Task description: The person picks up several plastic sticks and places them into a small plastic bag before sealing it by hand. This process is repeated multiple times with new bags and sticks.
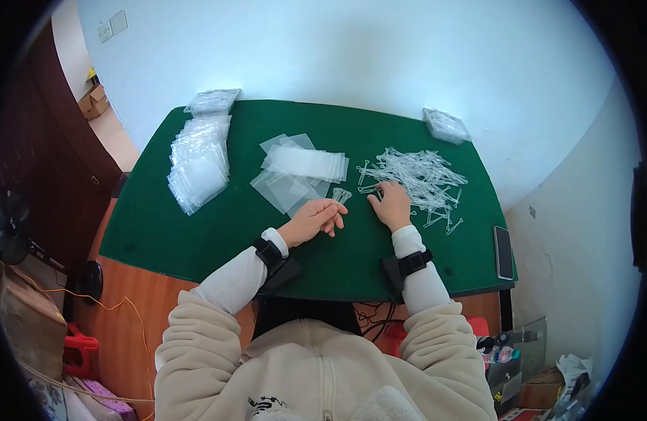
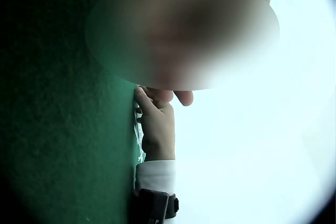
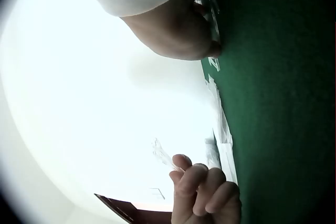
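Observation:
My left hand (image 1: 313,221) pinches a small bundle of clear plastic sticks (image 1: 342,195) with looped ends; in the right wrist view the bundle (image 3: 161,153) sticks out past the curled fingers (image 3: 210,187). To its right, my right hand (image 1: 392,207) is at the near left edge of a loose pile of the same sticks (image 1: 414,172). Its thumb and forefinger stand apart, their tips at a few sticks on the table. A blurred patch covers much of the left hand in the left wrist view, where the right hand (image 2: 157,129) shows beyond it.
Clear flat bags (image 1: 295,168) lie fanned out mid-table. At the left is a stack of filled clear bags (image 1: 200,158), with another packet (image 1: 212,102) behind. One more packet (image 1: 446,126) sits at the back right against the wall. A phone (image 1: 502,252) lies by the right edge.

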`<state>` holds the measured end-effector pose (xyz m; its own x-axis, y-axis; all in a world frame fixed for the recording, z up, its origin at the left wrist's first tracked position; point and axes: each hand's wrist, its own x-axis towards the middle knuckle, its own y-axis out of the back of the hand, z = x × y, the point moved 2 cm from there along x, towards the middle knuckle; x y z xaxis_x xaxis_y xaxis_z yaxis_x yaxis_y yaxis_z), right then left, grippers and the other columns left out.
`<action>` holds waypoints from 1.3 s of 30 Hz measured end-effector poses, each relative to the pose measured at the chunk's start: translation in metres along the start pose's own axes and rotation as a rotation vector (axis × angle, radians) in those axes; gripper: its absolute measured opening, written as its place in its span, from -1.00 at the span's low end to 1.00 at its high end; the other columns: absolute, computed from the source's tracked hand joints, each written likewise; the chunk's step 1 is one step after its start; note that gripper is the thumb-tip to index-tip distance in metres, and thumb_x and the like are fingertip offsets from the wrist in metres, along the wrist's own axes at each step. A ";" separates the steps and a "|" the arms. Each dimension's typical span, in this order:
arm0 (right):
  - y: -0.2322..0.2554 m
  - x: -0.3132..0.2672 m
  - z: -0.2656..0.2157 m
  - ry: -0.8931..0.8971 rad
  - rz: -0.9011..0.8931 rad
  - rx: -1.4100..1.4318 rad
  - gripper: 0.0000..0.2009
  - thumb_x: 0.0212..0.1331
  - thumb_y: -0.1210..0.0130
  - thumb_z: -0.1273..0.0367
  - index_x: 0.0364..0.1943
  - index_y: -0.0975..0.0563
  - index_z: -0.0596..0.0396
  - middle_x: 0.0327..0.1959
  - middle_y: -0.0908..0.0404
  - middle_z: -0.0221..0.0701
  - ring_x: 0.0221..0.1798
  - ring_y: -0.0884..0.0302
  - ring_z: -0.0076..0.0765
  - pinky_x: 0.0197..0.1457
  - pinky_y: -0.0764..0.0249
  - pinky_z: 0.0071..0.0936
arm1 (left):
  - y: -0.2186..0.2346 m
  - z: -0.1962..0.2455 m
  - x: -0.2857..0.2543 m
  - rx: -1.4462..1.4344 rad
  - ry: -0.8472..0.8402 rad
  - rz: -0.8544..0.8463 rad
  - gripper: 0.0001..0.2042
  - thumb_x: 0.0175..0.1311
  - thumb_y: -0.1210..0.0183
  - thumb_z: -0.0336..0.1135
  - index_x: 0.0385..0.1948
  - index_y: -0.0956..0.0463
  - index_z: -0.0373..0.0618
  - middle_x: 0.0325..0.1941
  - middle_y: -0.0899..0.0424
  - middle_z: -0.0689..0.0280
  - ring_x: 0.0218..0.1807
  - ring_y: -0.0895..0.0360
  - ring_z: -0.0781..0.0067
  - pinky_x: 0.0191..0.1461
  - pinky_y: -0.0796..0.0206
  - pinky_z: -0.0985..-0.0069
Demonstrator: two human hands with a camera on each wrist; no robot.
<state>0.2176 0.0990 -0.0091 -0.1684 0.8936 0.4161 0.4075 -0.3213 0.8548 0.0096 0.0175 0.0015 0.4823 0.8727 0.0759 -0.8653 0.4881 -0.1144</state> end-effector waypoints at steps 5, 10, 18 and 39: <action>0.002 0.001 -0.005 0.025 -0.051 0.058 -0.82 -0.10 -0.21 0.30 -0.39 -0.54 0.00 -0.33 -0.51 -0.33 -0.18 -0.44 -0.12 -0.13 -0.38 -0.22 | 0.003 -0.003 0.001 -0.005 -0.021 0.041 -0.76 0.38 0.18 -0.29 -0.13 -0.38 -0.24 -0.42 -0.46 0.36 -0.52 -0.26 0.70 -0.34 -0.26 0.68; -0.002 0.000 -0.002 0.021 -0.030 0.065 -0.89 -0.08 -0.16 0.36 -0.44 -0.53 0.02 -0.38 -0.53 -0.29 -0.23 -0.47 -0.09 -0.19 -0.39 -0.19 | 0.006 -0.006 0.002 -0.007 -0.013 0.078 -0.77 0.38 0.20 -0.30 -0.16 -0.38 -0.24 -0.44 -0.45 0.36 -0.53 -0.24 0.70 -0.38 -0.22 0.69; -0.007 -0.002 0.003 0.057 -0.008 0.025 -0.93 -0.07 -0.04 0.47 -0.46 -0.52 0.05 -0.43 -0.53 -0.24 -0.28 -0.48 -0.05 -0.22 -0.39 -0.15 | 0.005 -0.004 0.002 0.037 -0.014 0.094 -0.77 0.38 0.20 -0.31 -0.16 -0.38 -0.24 -0.45 -0.44 0.37 -0.52 -0.25 0.70 -0.39 -0.21 0.70; 0.009 -0.012 -0.049 -0.093 -0.518 1.578 -0.93 0.15 -0.03 0.47 -0.37 -0.51 0.19 -0.49 -0.53 -0.45 -0.50 -0.45 -0.57 -0.38 -0.38 -0.66 | 0.009 -0.007 0.003 0.087 -0.011 0.162 -0.77 0.39 0.20 -0.29 -0.18 -0.39 -0.23 -0.42 -0.51 0.33 -0.49 -0.40 0.63 -0.38 -0.31 0.67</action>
<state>0.1787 0.0700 0.0086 -0.5398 0.8303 0.1386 0.7861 0.5561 -0.2697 0.0044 0.0245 -0.0063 0.3349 0.9393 0.0743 -0.9401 0.3384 -0.0401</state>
